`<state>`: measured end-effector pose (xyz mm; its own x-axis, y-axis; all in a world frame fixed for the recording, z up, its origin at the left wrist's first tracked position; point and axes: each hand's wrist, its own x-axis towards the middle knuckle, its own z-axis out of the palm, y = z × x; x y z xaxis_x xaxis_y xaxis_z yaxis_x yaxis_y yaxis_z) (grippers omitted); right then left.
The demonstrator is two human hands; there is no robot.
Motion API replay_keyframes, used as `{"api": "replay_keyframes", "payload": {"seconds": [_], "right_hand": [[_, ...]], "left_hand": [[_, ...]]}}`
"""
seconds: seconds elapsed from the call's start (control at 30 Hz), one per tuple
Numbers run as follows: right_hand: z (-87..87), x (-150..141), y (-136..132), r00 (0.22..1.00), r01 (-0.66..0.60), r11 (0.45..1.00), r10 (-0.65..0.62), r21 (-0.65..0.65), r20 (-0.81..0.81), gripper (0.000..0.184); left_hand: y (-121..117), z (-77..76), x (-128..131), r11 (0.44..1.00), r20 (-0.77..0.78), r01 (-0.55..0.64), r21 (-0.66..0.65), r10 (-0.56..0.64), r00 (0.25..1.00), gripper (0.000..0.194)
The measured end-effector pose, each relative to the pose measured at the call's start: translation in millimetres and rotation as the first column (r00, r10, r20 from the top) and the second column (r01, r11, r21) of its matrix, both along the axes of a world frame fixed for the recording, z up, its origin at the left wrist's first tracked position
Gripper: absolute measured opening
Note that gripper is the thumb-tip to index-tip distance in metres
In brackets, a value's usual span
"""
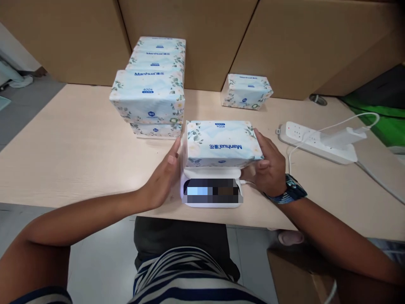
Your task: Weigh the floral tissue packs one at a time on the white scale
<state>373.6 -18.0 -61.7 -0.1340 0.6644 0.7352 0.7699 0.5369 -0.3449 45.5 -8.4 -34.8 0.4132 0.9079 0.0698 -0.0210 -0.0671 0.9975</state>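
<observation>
A tissue pack with pale blue floral wrapping rests over a white digital scale, its print upside down to me. The scale's display is blurred out. My left hand is open, fingers stretched along the pack's left side; whether they touch it I cannot tell. At the pack's right end, my right hand grips the corner, thumb toward me and some fingers hidden. Left of the scale stands a pile of matching tissue packs, stacked and in rows. A single tissue pack sits farther back on the right.
A white power strip with a plugged-in adapter and cable lies on the right of the wooden table. Brown cardboard boxes form a wall behind. A round cable hole is at the back right. Below is an open carton.
</observation>
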Motion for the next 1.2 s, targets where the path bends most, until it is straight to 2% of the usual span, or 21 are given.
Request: {"api": "replay_keyframes", "payload": {"seconds": [0.13, 0.4, 0.6, 0.83, 1.03, 1.2], "right_hand": [[3.0, -0.4, 0.9, 0.998, -0.050, 0.998, 0.051, 0.024, -0.037, 0.078], [-1.2, 4.2, 3.0, 0.997, -0.033, 0.998, 0.029, -0.061, -0.069, 0.090], [-4.0, 5.8, 2.7, 0.978, -0.042, 0.991, 0.014, -0.131, -0.208, 0.093], [-5.1, 7.4, 1.8, 0.981, -0.006, 0.985, -0.028, -0.171, -0.192, 0.091], [3.3, 1.0, -3.1, 0.975, 0.002, 0.972, -0.054, -0.235, -0.216, 0.092], [6.2, -3.3, -5.1, 0.964, 0.001, 0.972, -0.065, -0.237, -0.260, 0.092]], "left_hand": [[5.1, 7.6, 1.1, 0.999, -0.084, 0.016, -0.030, -0.019, 0.996, 0.091], [4.8, 17.5, 3.0, 0.992, -0.114, -0.039, -0.116, 0.026, 0.993, 0.094], [7.4, 15.3, 1.6, 0.990, -0.107, -0.059, -0.124, 0.046, 0.993, 0.091], [7.7, 14.4, 1.0, 0.996, -0.115, -0.038, -0.078, 0.029, 0.993, 0.091], [6.4, 14.3, 1.5, 0.997, -0.082, -0.046, -0.066, 0.041, 0.996, 0.089], [7.6, 12.0, 1.0, 0.998, -0.067, -0.037, -0.057, 0.033, 0.997, 0.087]]}}
